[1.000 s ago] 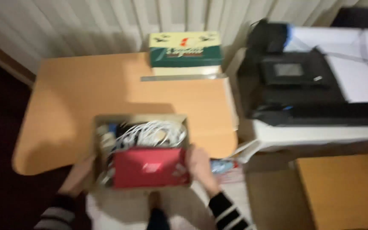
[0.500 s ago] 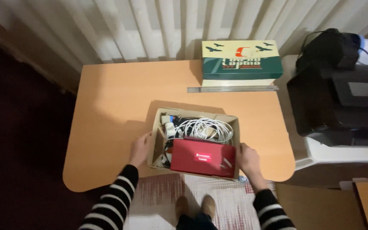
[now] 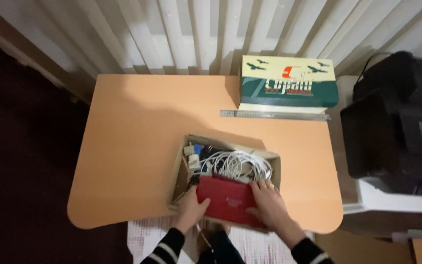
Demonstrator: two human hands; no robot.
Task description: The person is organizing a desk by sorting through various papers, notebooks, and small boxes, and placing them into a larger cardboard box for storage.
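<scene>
An open cardboard box (image 3: pixel 178 171) sits near the front edge of an orange table (image 3: pixel 133 142). Inside it lie a red flat case (image 3: pixel 223 198), a tangle of white cables (image 3: pixel 238 165) and some small plugs (image 3: pixel 194 155). My left hand (image 3: pixel 191 211) grips the near left corner of the red case. My right hand (image 3: pixel 268 205) rests on the case's right end, fingers spread over its top.
A green and cream boxed game (image 3: pixel 288 85) stands at the table's back right, with a metal ruler (image 3: pixel 274 115) lying in front of it. A black printer (image 3: pixel 396 122) sits on a white stand to the right. Vertical blinds (image 3: pixel 196 29) hang behind the table.
My hands have moved from the outer sides of the cardboard box onto the red case inside it. The view has shifted closer and a little to the left.
</scene>
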